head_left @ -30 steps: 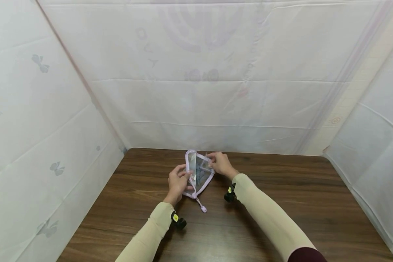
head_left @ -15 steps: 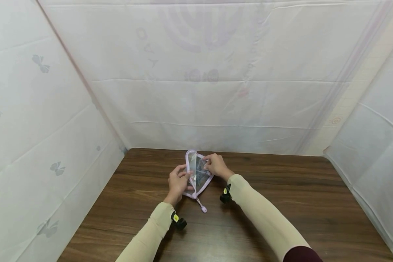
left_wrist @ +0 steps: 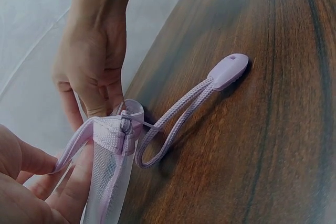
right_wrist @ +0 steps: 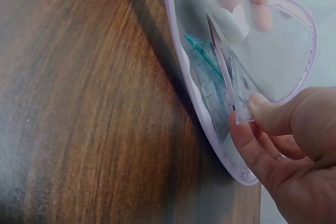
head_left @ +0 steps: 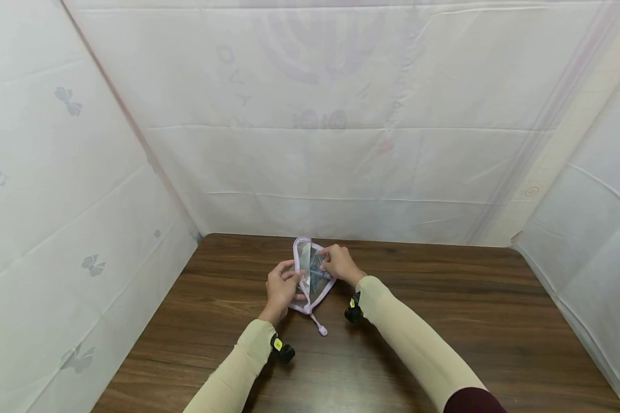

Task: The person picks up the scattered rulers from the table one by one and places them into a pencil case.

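Observation:
A see-through mesh zip pouch (head_left: 303,261) with lilac trim stands gaping near the table's far edge. My left hand (head_left: 281,289) holds its side, thumb and fingers pinching the lilac edge (left_wrist: 73,142). From the right, my right hand (head_left: 343,265) reaches into the mouth. Its thumb and fingers pinch the corner of a clear plastic set square (right_wrist: 240,98), seen in the right wrist view. Beside that piece, inside the pouch, lies a teal-edged clear measuring piece (right_wrist: 205,77) with scale marks. A lilac cord pull (left_wrist: 230,72) trails from the pouch's near end.
The brown wood-grain table (head_left: 227,355) spreads around the pouch. White printed sheeting (head_left: 341,166) hangs behind the table and along both sides. A black wrist camera (head_left: 284,351) sits on the left wrist, another camera (head_left: 353,312) on the right.
My right hand has moved slightly left and down, bringing the clear set square deeper into the pouch. The left hand and pouch have stayed in place.

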Demonstrator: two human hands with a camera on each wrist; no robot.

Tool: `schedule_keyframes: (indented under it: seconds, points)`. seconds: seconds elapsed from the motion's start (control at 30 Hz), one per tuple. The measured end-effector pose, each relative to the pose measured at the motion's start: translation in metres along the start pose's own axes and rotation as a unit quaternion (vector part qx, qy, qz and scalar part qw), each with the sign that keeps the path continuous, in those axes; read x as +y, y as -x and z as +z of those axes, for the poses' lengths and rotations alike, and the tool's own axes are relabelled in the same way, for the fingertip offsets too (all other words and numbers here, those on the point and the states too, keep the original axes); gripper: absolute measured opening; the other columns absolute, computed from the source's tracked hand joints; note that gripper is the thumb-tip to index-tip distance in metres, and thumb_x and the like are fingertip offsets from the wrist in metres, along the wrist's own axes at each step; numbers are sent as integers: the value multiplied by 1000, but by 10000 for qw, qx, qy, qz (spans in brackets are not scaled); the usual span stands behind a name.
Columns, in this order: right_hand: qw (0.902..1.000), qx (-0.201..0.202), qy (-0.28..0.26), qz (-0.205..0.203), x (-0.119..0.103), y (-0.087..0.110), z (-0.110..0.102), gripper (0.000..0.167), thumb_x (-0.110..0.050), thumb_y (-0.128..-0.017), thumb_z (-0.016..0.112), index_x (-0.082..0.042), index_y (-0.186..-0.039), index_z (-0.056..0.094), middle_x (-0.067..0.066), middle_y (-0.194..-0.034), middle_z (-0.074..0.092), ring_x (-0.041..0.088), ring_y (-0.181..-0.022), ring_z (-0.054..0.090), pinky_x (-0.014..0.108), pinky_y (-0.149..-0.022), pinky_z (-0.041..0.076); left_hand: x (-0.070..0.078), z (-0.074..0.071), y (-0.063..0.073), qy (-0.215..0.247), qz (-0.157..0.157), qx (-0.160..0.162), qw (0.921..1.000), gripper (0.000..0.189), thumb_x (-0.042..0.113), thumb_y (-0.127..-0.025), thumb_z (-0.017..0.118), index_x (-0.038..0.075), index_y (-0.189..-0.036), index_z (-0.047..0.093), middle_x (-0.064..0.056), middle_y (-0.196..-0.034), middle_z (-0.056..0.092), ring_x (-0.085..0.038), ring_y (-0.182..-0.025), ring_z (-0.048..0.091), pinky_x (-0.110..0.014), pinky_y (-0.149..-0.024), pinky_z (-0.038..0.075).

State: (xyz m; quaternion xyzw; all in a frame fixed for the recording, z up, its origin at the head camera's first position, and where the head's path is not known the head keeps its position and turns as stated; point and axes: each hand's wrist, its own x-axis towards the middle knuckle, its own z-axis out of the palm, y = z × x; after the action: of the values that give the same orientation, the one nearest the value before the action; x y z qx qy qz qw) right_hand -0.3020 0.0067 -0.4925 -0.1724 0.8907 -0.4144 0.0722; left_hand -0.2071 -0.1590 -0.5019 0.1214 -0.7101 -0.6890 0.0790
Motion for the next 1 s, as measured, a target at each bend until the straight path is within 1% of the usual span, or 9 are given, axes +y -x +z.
schedule_keyframes:
  seconds: [0.2,0.33,0.57,0.7,0.8,1.0]
  points:
    - [9998,-157,94,83,-1,1,2,41,4,-90,75,1,-131,67,13,-98,72,20,-61,68,22,-51,59,0,0,1,-36,-19,25,10000,33,-4,-96,65,7,-127,65,-17,-108,76,-26,-77,72,-43,-51,65]
    - [9996,-143,249,8,-3,1,3,42,4,-90,75,1,-131,67,14,-99,72,20,-62,69,22,-51,60,1,0,1,-63,7,28,10000,33,-4,-96,65,7,-127,65,-17,-108,76,-25,-77,72,-43,-51,65]
    - [9974,-205,649,-243,-5,1,4,39,1,-90,77,2,-128,68,15,-103,74,16,-65,68,23,-56,61,1,1,0,-74,18,35,10000,32,-4,-96,66,7,-126,65,-17,-107,76,-25,-77,72,-43,-50,65]
    - [9970,-282,664,-282,-4,2,4,37,1,-90,76,4,-126,69,18,-108,74,17,-69,69,24,-59,62,1,1,0,-58,-6,20,10000,31,-2,-96,67,7,-126,65,-16,-106,76,-25,-76,73,-42,-50,65]
    - [9968,-301,678,-291,-4,2,4,37,1,-90,76,4,-126,69,19,-108,74,18,-71,70,25,-60,63,0,2,0,-50,-14,-2,10000,31,-2,-97,67,7,-127,65,-16,-106,76,-24,-76,72,-42,-50,65]
    - [9939,-224,976,-463,-3,0,3,36,-1,-89,78,3,-125,70,15,-104,75,22,-86,70,30,-71,64,1,2,-1,-54,13,-28,10000,32,-4,-96,66,6,-127,65,-17,-107,76,-22,-73,72,-42,-50,65]
